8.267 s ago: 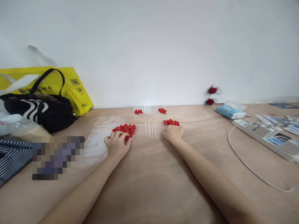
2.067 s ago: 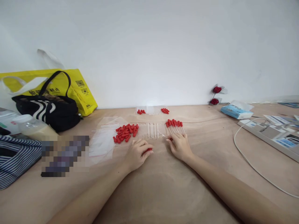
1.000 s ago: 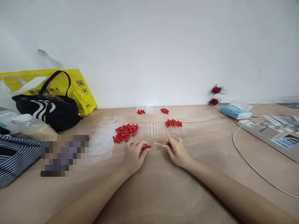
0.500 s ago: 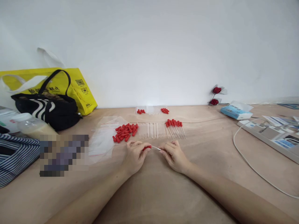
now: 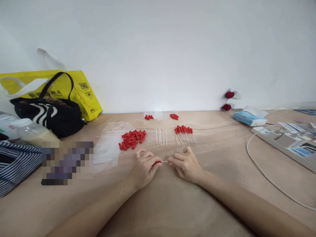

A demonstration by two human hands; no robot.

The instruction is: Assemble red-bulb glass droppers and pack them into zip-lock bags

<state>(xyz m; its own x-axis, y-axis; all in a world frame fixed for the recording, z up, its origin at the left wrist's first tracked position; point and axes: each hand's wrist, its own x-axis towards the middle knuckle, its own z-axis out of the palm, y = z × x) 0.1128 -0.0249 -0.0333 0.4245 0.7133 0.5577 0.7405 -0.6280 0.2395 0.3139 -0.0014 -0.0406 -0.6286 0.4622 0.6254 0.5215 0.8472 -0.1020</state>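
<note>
My left hand [image 5: 146, 168] pinches a red rubber bulb [image 5: 156, 162] between thumb and fingers. A thin clear dropper tube [image 5: 164, 162] bridges the gap to my right hand [image 5: 185, 165], which grips its other end; that tip is hidden by the fingers. The tube meets the bulb's mouth, but how deep it sits I cannot tell. Beyond my left hand lies a pile of loose red bulbs [image 5: 132, 139]. Loose clear tubes [image 5: 160, 137] are lined up beside it, and to their right is a row of droppers with red bulbs fitted [image 5: 184, 134].
Clear plastic bags [image 5: 106, 149] lie left of the bulbs. Near the wall is another bag [image 5: 161, 115] with red bulbs on it. Bags and a bottle [image 5: 34, 133] crowd the left. A tissue pack [image 5: 249, 118], power strip [image 5: 283, 141] and white cable [image 5: 261, 177] occupy the right.
Both hands have shifted slightly. The tube, slanted before, now lies nearly level, and less of it shows between my fingers.
</note>
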